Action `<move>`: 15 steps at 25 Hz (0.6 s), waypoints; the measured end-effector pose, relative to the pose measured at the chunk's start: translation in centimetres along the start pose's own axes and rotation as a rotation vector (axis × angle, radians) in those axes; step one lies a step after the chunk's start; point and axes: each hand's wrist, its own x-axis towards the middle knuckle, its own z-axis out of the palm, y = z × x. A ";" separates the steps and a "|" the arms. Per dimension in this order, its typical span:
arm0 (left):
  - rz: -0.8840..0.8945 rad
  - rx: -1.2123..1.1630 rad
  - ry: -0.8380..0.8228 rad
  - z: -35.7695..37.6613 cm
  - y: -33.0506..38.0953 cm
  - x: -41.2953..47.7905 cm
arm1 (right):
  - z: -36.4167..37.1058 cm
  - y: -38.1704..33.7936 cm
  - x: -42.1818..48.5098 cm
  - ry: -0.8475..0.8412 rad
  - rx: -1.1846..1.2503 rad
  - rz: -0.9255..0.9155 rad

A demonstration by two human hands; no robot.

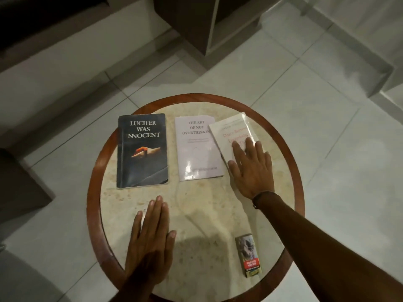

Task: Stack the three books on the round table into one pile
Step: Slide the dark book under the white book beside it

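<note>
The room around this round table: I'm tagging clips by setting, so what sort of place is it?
Probably a home living room or lounge: a small marble-topped round table with a wooden rim, glossy pale floor tiles, and dark low furniture behind it.
</note>
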 end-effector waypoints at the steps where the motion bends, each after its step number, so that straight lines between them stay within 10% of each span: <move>1: -0.004 0.001 -0.001 -0.1 0.1 0.1 | 0.2 0.4 -0.1 -0.018 -0.029 -0.011; 15: -0.010 0.017 0.017 0.5 -0.1 0.0 | -1.7 -10.4 0.7 -0.007 0.253 0.403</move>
